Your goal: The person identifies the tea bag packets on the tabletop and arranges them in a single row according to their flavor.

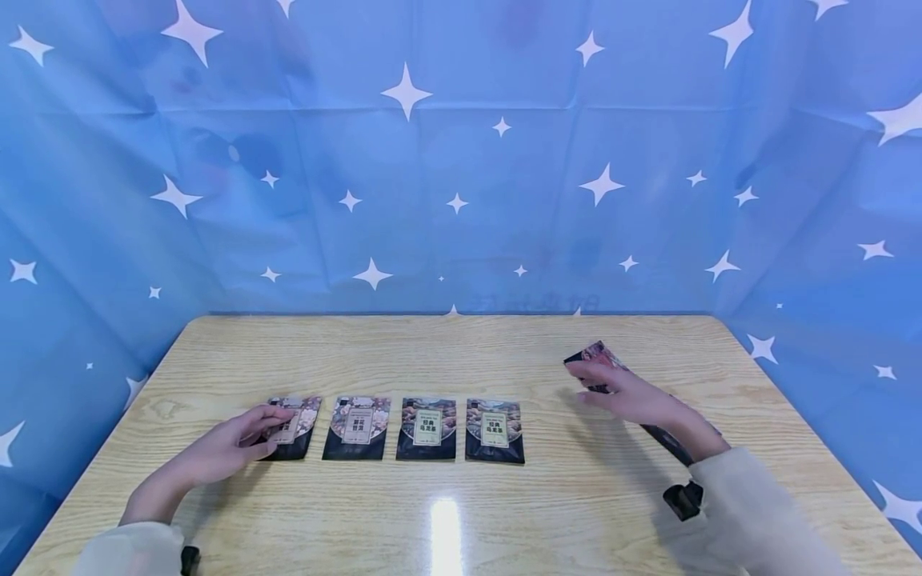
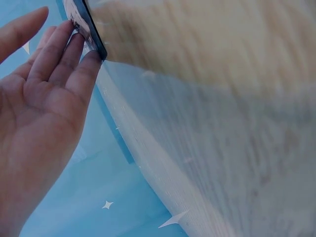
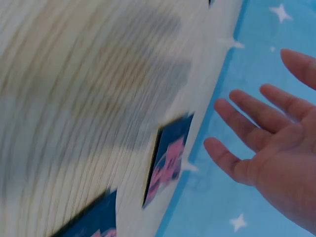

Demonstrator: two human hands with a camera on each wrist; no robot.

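Observation:
Several flat, dark tea packets lie in a row. My left hand (image 1: 229, 445) rests its fingertips on the leftmost pink floral packet (image 1: 302, 424); its fingers look nearly straight and the thumb stands apart in the left wrist view. Beside that packet lies another pink floral packet (image 1: 357, 428), followed by two with green labels (image 1: 426, 430) (image 1: 495, 432). On the right, my right hand (image 1: 637, 398) hovers with loosely spread fingers, holding nothing. Beneath it a tilted red-and-black packet (image 1: 599, 352) is partly covered. A second dark packet (image 1: 668, 442) shows under the wrist.
A wooden table (image 1: 446, 352) carries the packets, with a light glare near its front. Blue cloth (image 1: 461, 240) with white stars hangs behind and at both sides. A black wrist device (image 1: 683, 500) sits by the right sleeve.

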